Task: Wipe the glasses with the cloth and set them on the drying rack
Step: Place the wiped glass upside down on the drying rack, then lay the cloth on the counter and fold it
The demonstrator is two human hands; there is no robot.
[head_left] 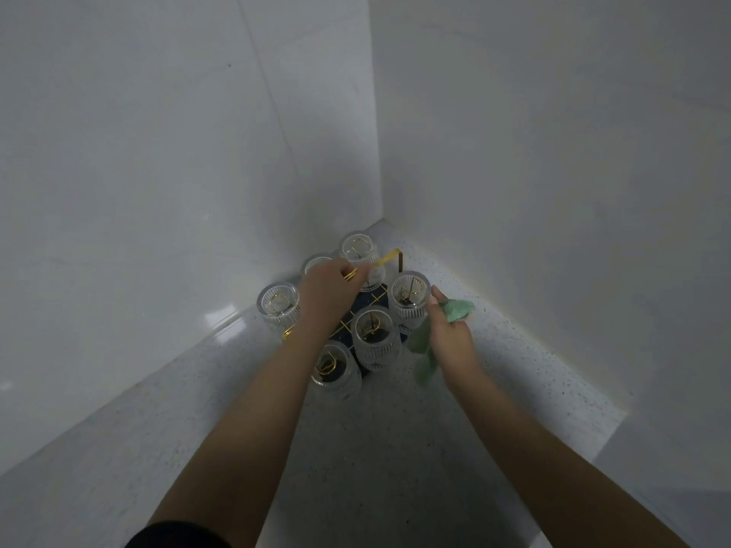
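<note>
Fingers of the left hand [326, 294] were curled round the gold handle [385, 259] of the drying rack [389, 306], the grip lying over the rack's centre; the fingertips themselves were hidden under the hand. Fingers of the right hand [451, 334] pinched the green cloth [455, 310], with one fold bunched beyond the knuckles and a tail hanging below the palm. The forefinger was extended and appeared to touch, or lie just beside, the right-hand glass [409, 296].

Six ribbed glasses were noted, all inverted over the rack's gold wire pegs: the far glass [358, 249], one partly hidden behind the left hand [316, 263], the left-hand glass [279, 304], the right-hand glass, the middle glass [374, 334] and the near glass [336, 367]. No glass was seen loose on the counter [356, 448].

The rack stood on the speckled counter, tucked into the corner where two pale tiled walls [158, 152] met. A dark sleeve edge [178, 535] showed at the bottom of the view.

Assessment: every peg appeared filled, so the placing step looked complete or nearly so. The left hand seemed to be steadying the rack by its handle, or preparing to shift it. Whether every glass had been wiped could not be determined. Any further move would call for a steady, level hold on the handle, since the glasses sat loosely on thin pegs close together and could knock one another.
</note>
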